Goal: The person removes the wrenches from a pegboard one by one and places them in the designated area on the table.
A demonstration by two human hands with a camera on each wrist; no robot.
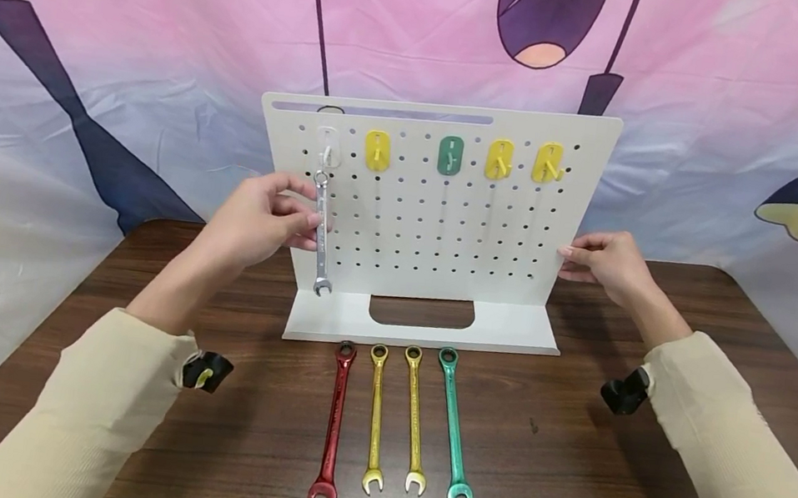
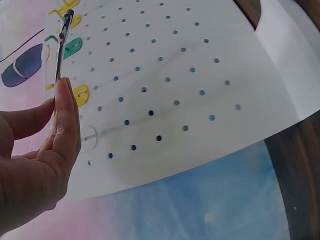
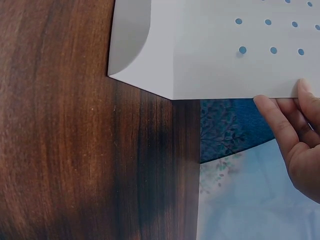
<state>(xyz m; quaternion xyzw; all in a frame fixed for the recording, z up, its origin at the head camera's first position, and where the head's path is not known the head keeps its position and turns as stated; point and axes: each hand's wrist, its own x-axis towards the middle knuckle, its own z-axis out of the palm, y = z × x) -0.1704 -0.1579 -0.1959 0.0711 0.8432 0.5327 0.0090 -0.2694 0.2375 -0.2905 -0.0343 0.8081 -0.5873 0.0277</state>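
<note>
My left hand [image 1: 255, 217] pinches a silver combination wrench [image 1: 322, 243] between thumb and fingers. It hangs nearly upright in front of the white pegboard [image 1: 405, 282], open jaw end down. Its ring end is right at the lower tip of the white hook [image 1: 328, 140] on the board's upper left. In the left wrist view the wrench [image 2: 61, 47] is seen edge-on. At the opposite side, my right hand [image 1: 609, 264] grips the board's right edge with thumb and fingers, as the right wrist view shows too.
Along the board's top are yellow hooks [image 1: 377, 151] and a green hook [image 1: 450, 156]. On the wooden table [image 1: 566, 473] before the board lie a red wrench [image 1: 335, 421], two yellow wrenches [image 1: 376, 423] and a green wrench [image 1: 453, 424]. A patterned cloth [image 1: 194, 20] hangs behind.
</note>
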